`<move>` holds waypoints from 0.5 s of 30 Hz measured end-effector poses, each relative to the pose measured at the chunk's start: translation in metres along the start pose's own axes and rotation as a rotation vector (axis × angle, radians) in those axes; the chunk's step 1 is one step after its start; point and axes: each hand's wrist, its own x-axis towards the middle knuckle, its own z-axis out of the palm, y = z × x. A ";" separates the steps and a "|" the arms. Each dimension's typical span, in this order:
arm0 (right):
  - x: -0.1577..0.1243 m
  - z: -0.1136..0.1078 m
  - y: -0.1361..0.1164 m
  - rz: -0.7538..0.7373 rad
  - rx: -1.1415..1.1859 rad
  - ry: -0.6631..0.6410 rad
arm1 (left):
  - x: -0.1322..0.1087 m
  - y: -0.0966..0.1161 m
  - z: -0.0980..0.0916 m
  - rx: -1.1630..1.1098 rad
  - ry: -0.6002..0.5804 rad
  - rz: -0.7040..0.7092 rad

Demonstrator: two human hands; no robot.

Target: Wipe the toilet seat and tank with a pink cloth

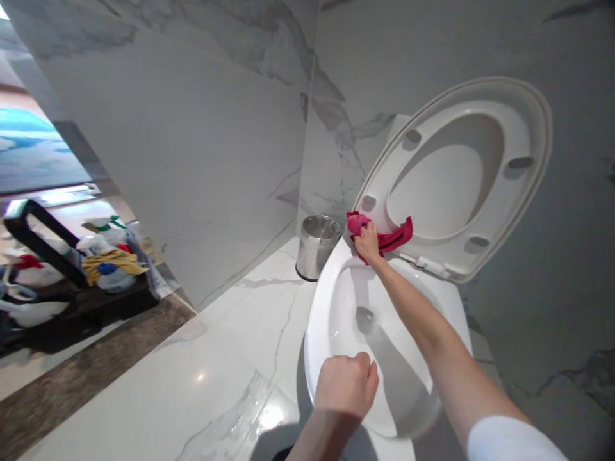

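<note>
My right hand [368, 243] is closed on a crumpled red cloth [396, 237], pressing it to the back left of the toilet rim, by the seat hinge. One end of the cloth trails right along the base of the raised seat [494, 211]. Over the near left part of the white toilet bowl [319, 320] is my left hand [348, 384], curled into a fist with its back toward me. Its palm side is hidden, so whether anything lies inside does not show. The seat and lid lean back against the wall.
A metal waste bin [317, 250] stands on the floor left of the toilet, close to the wall corner. At far left, past a brown threshold [120, 346], sits a black caddy [96, 314] with bottles and a yellow cloth [113, 264]. Marble-patterned walls enclose the toilet.
</note>
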 end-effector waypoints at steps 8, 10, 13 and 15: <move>-0.104 -0.027 -0.124 -0.379 0.096 -0.286 | -0.027 -0.019 0.006 -0.722 0.864 -0.092; -0.172 -0.054 -0.156 -0.513 0.158 -0.360 | -0.047 -0.032 -0.011 -0.805 1.150 -0.213; -0.283 -0.114 -0.151 -0.708 0.301 -0.464 | -0.073 -0.053 -0.039 -0.856 1.409 -0.336; -0.343 -0.150 -0.106 -0.705 0.399 -0.515 | -0.078 -0.059 -0.045 -0.854 1.352 -0.312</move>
